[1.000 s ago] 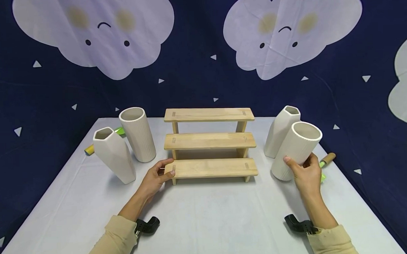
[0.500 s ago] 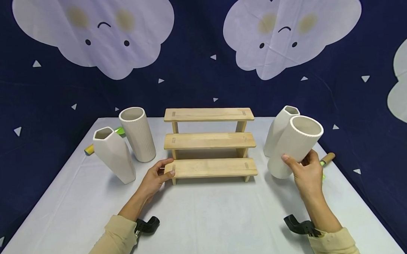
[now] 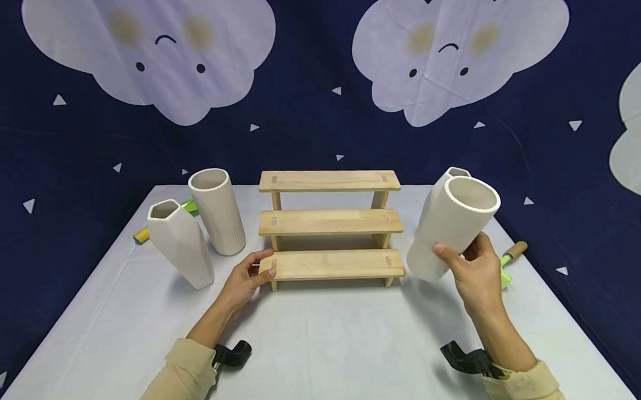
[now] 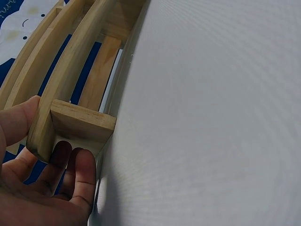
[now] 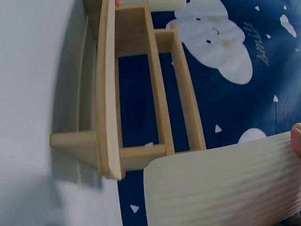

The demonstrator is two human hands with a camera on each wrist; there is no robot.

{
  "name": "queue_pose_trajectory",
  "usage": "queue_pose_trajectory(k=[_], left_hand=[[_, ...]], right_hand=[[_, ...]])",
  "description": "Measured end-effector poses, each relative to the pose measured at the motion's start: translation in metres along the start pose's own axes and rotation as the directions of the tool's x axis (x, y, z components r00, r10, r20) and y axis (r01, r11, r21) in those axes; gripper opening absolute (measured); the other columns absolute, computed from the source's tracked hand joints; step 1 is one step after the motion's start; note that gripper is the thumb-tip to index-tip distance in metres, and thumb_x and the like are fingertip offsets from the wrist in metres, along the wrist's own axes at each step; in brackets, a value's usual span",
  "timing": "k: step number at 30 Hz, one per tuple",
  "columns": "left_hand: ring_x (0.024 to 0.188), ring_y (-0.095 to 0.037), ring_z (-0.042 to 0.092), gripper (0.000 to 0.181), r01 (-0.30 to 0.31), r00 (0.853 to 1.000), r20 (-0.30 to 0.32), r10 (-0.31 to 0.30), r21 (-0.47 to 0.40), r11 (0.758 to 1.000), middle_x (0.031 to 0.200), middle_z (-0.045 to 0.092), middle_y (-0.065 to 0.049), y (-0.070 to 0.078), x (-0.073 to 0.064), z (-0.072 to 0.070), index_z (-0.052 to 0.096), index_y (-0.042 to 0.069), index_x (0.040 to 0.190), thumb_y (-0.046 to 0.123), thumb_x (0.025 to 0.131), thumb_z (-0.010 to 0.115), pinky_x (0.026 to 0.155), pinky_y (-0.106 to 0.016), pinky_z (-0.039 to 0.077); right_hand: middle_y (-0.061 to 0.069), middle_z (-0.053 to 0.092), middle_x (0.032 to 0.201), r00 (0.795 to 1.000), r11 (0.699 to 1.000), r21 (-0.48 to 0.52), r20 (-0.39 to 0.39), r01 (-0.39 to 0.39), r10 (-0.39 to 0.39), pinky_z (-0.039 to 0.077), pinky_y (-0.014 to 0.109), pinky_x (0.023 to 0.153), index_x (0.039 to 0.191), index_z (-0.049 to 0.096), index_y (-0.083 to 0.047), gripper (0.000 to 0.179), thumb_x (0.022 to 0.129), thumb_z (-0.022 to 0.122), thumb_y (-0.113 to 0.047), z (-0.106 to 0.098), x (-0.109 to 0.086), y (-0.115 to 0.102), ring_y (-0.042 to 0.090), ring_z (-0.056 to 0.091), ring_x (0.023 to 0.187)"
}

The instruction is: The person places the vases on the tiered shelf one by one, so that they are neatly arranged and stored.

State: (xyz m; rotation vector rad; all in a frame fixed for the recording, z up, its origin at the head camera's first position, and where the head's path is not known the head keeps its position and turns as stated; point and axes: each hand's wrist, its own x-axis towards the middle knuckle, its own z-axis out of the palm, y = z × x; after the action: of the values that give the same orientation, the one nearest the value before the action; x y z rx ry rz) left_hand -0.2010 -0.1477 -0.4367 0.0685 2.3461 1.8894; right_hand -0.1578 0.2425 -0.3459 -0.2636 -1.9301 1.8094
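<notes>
My right hand (image 3: 474,277) grips a white ribbed cylinder vase (image 3: 454,227), thumb on the near side. The vase leans right, its round mouth upward, raised off the tablecloth beside the stand. In the right wrist view the ribbed vase (image 5: 221,183) fills the lower right, with only fingertips at the edge. A three-step wooden stand (image 3: 333,264) occupies the middle of the table. At its lowest step's left end is my left hand (image 3: 244,282); the left wrist view shows the thumb (image 4: 21,120) on the board and fingers (image 4: 84,176) curled beneath.
Behind the held vase, a white faceted vase (image 3: 447,175) is mostly covered. On the left stand another faceted vase (image 3: 181,243) and a ribbed one (image 3: 217,212). A yellow-handled green tool (image 3: 140,236) lies behind them; a wooden-handled green tool (image 3: 515,249) lies right.
My right hand has lifted the ribbed vase and carried it left toward the stand, overlapping more of the faceted vase. My left hand keeps its place on the lowest step.
</notes>
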Motion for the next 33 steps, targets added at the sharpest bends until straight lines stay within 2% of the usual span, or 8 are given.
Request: queue_pose_trajectory(k=[9, 22, 33], left_hand=[[0.093, -0.014, 0.048, 0.05, 0.005, 1.0, -0.003, -0.005, -0.003, 1.0, 0.117, 0.049, -0.014, 0.0, 0.0, 0.0, 0.047, 0.011, 0.136, 0.014, 0.089, 0.064, 0.077, -0.024, 0.042], [0.095, -0.015, 0.046, 0.05, 0.017, 1.0, -0.012, -0.017, -0.003, 1.0, 0.119, 0.049, -0.014, 0.001, 0.0, 0.002, 0.047, 0.011, 0.136, 0.014, 0.089, 0.064, 0.076, -0.023, 0.042], [0.096, -0.015, 0.047, 0.051, 0.013, 1.0, -0.006, -0.013, -0.003, 1.0, 0.121, 0.048, -0.015, 0.001, 0.0, 0.001, 0.047, 0.012, 0.136, 0.016, 0.089, 0.065, 0.078, -0.024, 0.042]], right_hand=[[-0.003, 0.058, 0.115, 0.996, 0.999, 0.02, 0.081, 0.04, -0.041, 0.048, 0.012, 0.081, 0.127, 0.05, -0.007, 0.06, 0.075, 0.077, 0.0, 0.015, -0.007, -0.003, 0.009, 0.057, 0.105], [0.003, 0.056, 0.125, 0.985, 0.999, -0.033, 0.171, 0.038, -0.032, 0.046, 0.013, 0.086, 0.132, 0.048, -0.011, 0.064, 0.076, 0.078, -0.008, 0.036, -0.013, -0.001, 0.01, 0.055, 0.111], [0.002, 0.056, 0.125, 0.975, 0.999, -0.011, 0.216, 0.053, -0.049, 0.045, 0.016, 0.09, 0.131, 0.049, -0.011, 0.062, 0.076, 0.078, -0.007, 0.05, -0.015, 0.001, 0.01, 0.055, 0.112]])
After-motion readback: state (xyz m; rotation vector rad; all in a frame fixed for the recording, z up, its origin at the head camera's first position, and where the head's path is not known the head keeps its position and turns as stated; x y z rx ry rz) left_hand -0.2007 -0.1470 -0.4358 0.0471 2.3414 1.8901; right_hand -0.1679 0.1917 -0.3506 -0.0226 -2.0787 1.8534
